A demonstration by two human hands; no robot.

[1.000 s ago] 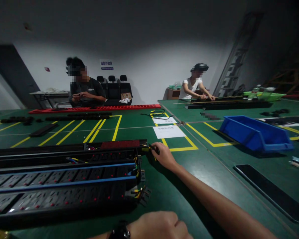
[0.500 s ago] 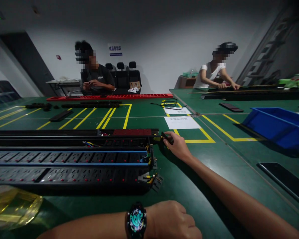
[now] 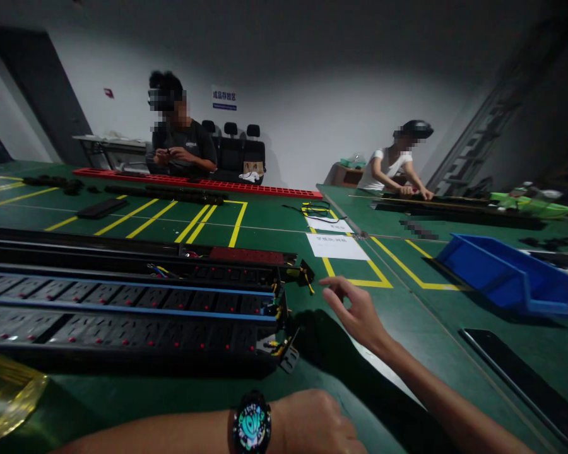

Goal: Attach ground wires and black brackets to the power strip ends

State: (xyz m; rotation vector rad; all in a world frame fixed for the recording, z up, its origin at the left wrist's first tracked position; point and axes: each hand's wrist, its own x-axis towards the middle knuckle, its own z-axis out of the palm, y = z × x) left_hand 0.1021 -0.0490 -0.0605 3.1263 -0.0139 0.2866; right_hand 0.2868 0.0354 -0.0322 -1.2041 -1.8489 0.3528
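Note:
My right hand (image 3: pixel 355 309) is just right of the end piece (image 3: pixel 307 276) of the rear power strip, apart from it. Thumb and forefinger are spread, with nothing between them. The end piece is small and black, with yellow wire at it. Rows of black sockets with red dots fill the power strips (image 3: pixel 142 334), which lie side by side; a second loose end piece (image 3: pixel 289 359) sticks out at the front one. At the bottom, my left hand (image 3: pixel 312 422) is closed like a fist, knuckles up, below a wristwatch (image 3: pixel 252 424); what its fingers hold, if anything, is hidden.
A blue bin (image 3: pixel 511 284) and a phone (image 3: pixel 525 384) lie to the right. White paper labels (image 3: pixel 338 246) and yellow tape mark the green table. A clear yellowish container (image 3: pixel 9 394) is at lower left. Beyond a red rail (image 3: pixel 194 183), two people work.
My right hand has let go of the black end piece and drawn back to the right, its fingers opening. My left hand stays low. The whole view has shifted slightly.

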